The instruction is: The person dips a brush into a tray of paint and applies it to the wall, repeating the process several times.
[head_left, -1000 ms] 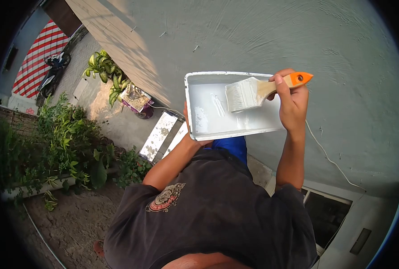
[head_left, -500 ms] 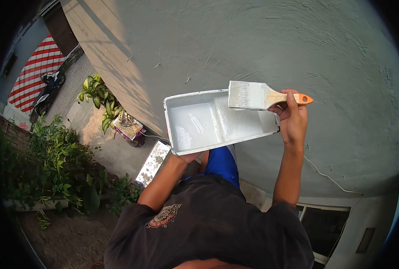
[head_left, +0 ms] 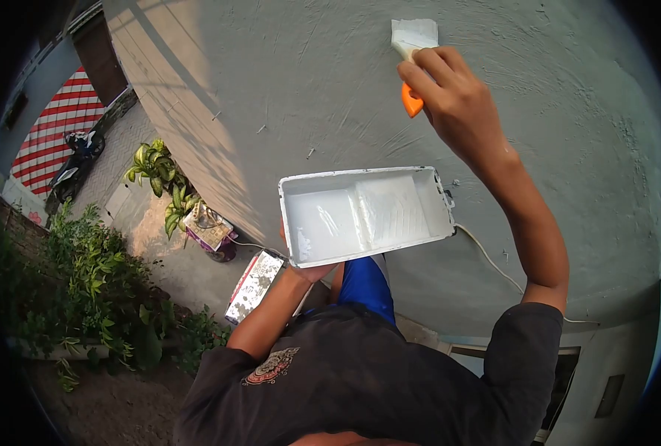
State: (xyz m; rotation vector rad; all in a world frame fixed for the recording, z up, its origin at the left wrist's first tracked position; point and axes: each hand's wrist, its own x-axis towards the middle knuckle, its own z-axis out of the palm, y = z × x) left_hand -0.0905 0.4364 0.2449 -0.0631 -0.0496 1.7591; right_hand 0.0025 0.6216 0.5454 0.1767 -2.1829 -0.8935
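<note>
My right hand (head_left: 453, 93) grips a wide paintbrush (head_left: 415, 33) by its handle, the orange end sticking out below my fingers. The white bristles point up and overlap the grey wall (head_left: 330, 82) high in the view. Against my body's front, my left hand (head_left: 312, 272) supports a white paint tray (head_left: 412, 208) from beneath its near left corner; most of those fingers are hidden under it. White paint lies in the tray's left well, and the ribbed slope on the right is smeared with it.
A pale cable (head_left: 486, 253) runs along the wall at right. Lower left stand a paint-spotted box (head_left: 254, 286) and a potted plant (head_left: 156, 167). Leafy shrubs (head_left: 85, 275) grow at left, with a parked motorcycle (head_left: 78, 163) beyond. A window (head_left: 564, 386) shows at lower right.
My right hand has carried the paintbrush from over the tray's right end up and away to the wall, its bristles turning from leftward to upward. The tray sits slightly lower in view.
</note>
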